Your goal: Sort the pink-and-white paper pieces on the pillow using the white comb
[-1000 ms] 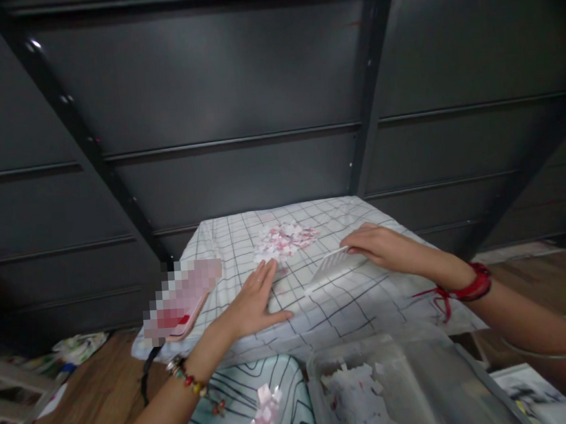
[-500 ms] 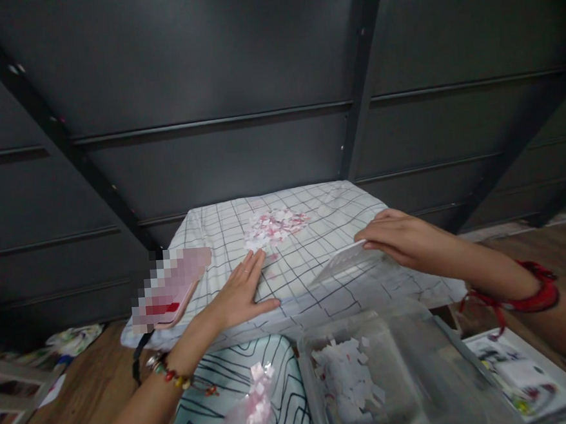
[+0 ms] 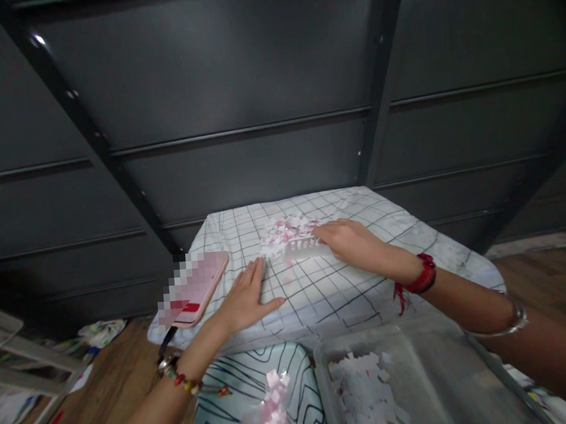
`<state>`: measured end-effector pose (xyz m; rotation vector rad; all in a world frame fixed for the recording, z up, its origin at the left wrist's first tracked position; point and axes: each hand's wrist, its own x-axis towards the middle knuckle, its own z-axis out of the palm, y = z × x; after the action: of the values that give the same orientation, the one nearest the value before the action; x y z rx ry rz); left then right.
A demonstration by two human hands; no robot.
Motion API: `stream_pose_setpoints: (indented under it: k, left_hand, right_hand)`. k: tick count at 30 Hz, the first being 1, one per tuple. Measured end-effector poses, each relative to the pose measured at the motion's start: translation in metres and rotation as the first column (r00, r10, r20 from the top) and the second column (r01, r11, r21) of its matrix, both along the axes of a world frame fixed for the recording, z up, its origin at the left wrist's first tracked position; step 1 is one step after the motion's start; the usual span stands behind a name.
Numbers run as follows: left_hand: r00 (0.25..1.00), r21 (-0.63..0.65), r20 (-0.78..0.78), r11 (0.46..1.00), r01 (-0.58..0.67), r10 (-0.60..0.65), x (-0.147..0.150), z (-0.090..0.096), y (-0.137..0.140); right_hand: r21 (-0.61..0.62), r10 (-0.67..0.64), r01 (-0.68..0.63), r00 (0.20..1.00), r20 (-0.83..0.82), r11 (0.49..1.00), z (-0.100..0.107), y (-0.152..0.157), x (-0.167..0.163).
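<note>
My left hand (image 3: 246,302) lies flat on the white checked cloth (image 3: 312,294), fingers stretched out and thumb apart, holding nothing. Its fingertips rest beside a pile of small white and pink paper scraps (image 3: 291,224). In my right hand (image 3: 350,239) is a flat white piece with a row of slots (image 3: 305,246), gripped by its right end. It stands on edge against the near side of the pile. What kind of thing it is cannot be made out.
A pink phone (image 3: 198,289) lies at the cloth's left edge. In front stand a clear plastic box (image 3: 449,368) holding white paper scraps (image 3: 366,387) and a patterned seat (image 3: 217,384) with a clear bag of pink and white bits (image 3: 275,409). A dark panel wall (image 3: 234,67) rises behind.
My right hand has carried the slotted white piece leftward and away from me, up to the scrap pile. My left hand has stayed flat on the cloth. The view has shifted slightly.
</note>
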<state>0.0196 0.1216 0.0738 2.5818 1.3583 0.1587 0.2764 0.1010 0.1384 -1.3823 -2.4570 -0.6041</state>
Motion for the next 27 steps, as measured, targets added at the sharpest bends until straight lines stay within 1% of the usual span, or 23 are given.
stream_pose_setpoints:
  k: [3, 8, 11, 13, 16, 19, 21, 24, 27]
  left_hand:
    - [1.000, -0.037, -0.026, 0.999, 0.007, -0.008, -0.011, 0.003, -0.002]
    - [0.997, -0.093, -0.083, 0.996, -0.011, 0.003, -0.026, 0.005, -0.006]
    - [0.996, -0.099, -0.088, 0.995, 0.006, -0.015, -0.032, 0.003, -0.007]
    - [0.997, -0.097, -0.077, 0.995, 0.012, -0.020, -0.035, -0.001, -0.007]
    - [0.999, -0.069, -0.023, 0.997, 0.027, -0.028, -0.040, -0.008, -0.003]
    - [0.997, -0.025, 0.033, 0.997, 0.077, -0.076, -0.045, -0.013, 0.000]
    - [0.995, -0.037, 0.032, 0.995, 0.094, -0.093, -0.048, -0.013, 0.002]
    - [0.994, -0.100, 0.016, 0.989, 0.105, -0.104, -0.051, -0.008, 0.002]
    - [0.992, -0.129, 0.027, 0.984, 0.122, -0.119, -0.054, -0.003, 0.001]
  right_hand:
    - [0.012, 0.025, -0.025, 1.000, -0.003, 1.000, 0.001, -0.009, -0.001]
    - [0.046, -0.046, 0.046, 0.999, -0.005, 0.998, -0.001, -0.017, -0.007]
    - [0.045, -0.051, 0.052, 0.999, -0.014, 0.998, -0.004, -0.026, -0.015]
    - [0.062, -0.019, 0.020, 1.000, -0.019, 0.998, -0.004, -0.036, -0.021]
    - [0.103, 0.063, -0.059, 0.997, -0.034, 0.993, -0.004, -0.055, -0.031]
    - [0.137, 0.119, -0.109, 0.991, -0.066, 0.985, -0.001, -0.073, -0.041]
    - [0.144, 0.146, -0.135, 0.987, -0.067, 0.980, 0.001, -0.084, -0.047]
    - [0.118, 0.190, -0.183, 0.980, -0.058, 0.976, 0.004, -0.096, -0.054]
    - [0.091, 0.231, -0.225, 0.971, -0.067, 0.970, 0.004, -0.104, -0.057]
